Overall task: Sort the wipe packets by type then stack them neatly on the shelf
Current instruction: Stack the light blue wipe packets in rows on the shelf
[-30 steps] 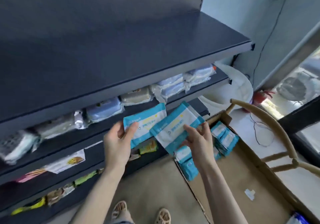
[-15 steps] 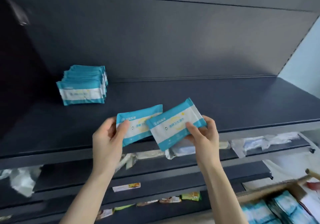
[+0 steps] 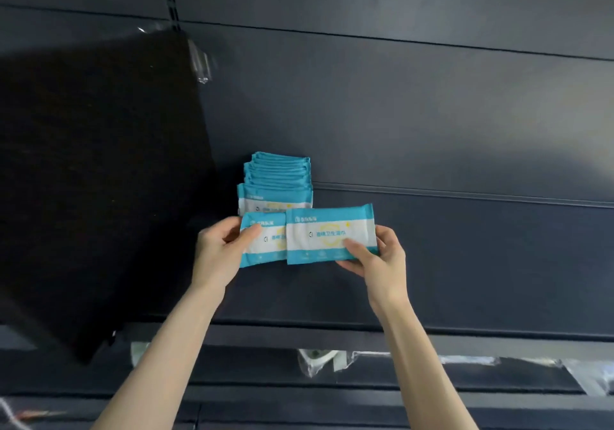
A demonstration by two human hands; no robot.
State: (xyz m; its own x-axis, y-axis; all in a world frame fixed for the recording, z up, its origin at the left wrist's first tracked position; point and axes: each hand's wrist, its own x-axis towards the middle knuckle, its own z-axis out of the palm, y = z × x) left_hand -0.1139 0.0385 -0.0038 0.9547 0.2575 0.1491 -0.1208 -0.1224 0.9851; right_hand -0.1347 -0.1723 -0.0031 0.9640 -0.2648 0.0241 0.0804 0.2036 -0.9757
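One teal packet (image 3: 262, 240) is pinched by the left hand (image 3: 217, 250), another (image 3: 329, 232) by the right hand (image 3: 378, 257) (overlapping), before the shelved stack (image 3: 277, 180).

stack (image 3: 275, 182) behind 2 held packets (image 3: 329, 233)

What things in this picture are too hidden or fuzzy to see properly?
- Left packet, head view: its right side is behind the right packet, and the left hand covers part of it.
- Stack, head view: its bottom is behind both held packets, so it can't be counted.
- Small print on the packets: too tiny to read.
- Clear wrappers lower down: blurred.
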